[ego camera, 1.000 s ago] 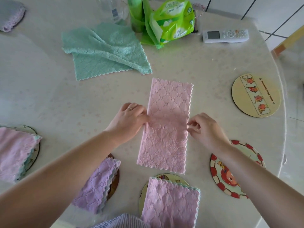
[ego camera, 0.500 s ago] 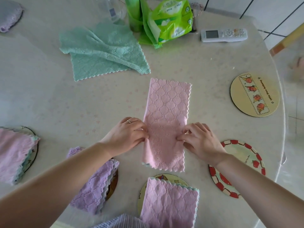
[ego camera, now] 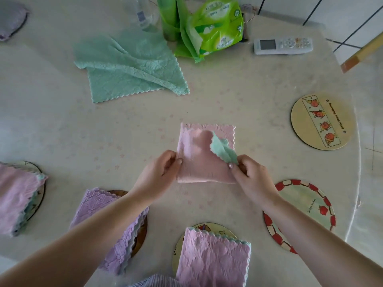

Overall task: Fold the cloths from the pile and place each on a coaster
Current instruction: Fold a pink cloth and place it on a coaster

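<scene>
A pink cloth [ego camera: 199, 160] lies folded into a small square at the table's middle, one corner curled back to show its green underside. My left hand [ego camera: 159, 172] pinches its left edge and my right hand [ego camera: 248, 175] pinches the curled right corner. A loose green cloth [ego camera: 128, 67] lies spread at the back. Folded cloths rest on three coasters: a pink one [ego camera: 213, 259] at the front, a purple one [ego camera: 116, 230] to its left, another pink one [ego camera: 16, 199] at the far left. A red-rimmed coaster [ego camera: 306, 206] and a yellow coaster [ego camera: 321, 121] on the right are bare.
A green tissue pack [ego camera: 211, 27], a green cylinder [ego camera: 167, 17] and a clear bottle [ego camera: 143, 13] stand at the back. A white remote [ego camera: 281, 45] lies at the back right. The round table's edge [ego camera: 356, 183] curves down the right side. A purple cloth [ego camera: 10, 19] sits far left.
The long pink strip has been folded in half into a square, its near end brought up over the far end. Both hands moved from the strip's middle to the square's side edges.
</scene>
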Available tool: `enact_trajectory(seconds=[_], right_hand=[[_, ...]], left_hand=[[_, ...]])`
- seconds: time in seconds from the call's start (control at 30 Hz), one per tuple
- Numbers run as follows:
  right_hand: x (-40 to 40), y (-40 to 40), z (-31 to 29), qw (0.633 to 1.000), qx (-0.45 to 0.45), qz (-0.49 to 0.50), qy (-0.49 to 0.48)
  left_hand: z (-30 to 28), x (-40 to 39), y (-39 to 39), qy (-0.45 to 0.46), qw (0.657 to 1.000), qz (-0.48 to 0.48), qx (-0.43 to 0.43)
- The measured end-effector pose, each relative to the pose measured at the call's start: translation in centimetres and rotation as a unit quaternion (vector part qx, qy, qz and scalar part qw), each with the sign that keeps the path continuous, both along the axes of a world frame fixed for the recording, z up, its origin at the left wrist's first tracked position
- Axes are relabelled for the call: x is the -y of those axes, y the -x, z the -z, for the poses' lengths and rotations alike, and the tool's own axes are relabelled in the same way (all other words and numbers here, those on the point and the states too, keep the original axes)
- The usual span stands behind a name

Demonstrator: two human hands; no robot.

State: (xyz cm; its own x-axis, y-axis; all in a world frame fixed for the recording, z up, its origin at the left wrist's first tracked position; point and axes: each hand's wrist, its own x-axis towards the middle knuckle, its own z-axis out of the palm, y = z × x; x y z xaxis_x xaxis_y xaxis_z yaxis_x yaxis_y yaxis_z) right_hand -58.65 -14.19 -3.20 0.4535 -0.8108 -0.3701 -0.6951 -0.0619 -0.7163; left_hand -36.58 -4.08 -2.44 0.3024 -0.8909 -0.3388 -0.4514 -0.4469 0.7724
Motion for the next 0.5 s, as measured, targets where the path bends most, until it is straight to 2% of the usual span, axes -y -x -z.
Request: enact_trajectory(seconds=[0.1,0.27,0.4,0.5], right_hand=[[0.7,-0.6,0.1,1.0,0.006,0.027,0.005],[1.2,-0.9,-0.2,0.997,0.019,0.033,0.067],[1.6,-1.3,0.1,0.999,-0.014,0.04,0.032],[1.9,-1.8,0.0,0.998,-0.015,0.044,0.038]], left_hand=[[-0.1,1.1,0.2,-0.011,0.999,-0.005,0.034],[-0.1,2.5,0.2,-0.007,0.996,-0.003,0.091],[0.6,3.5,0.2,-0.071,0.995,-0.026,0.06],[0.5,3.7,0.3,-0.074,0.996,-0.047,0.032]])
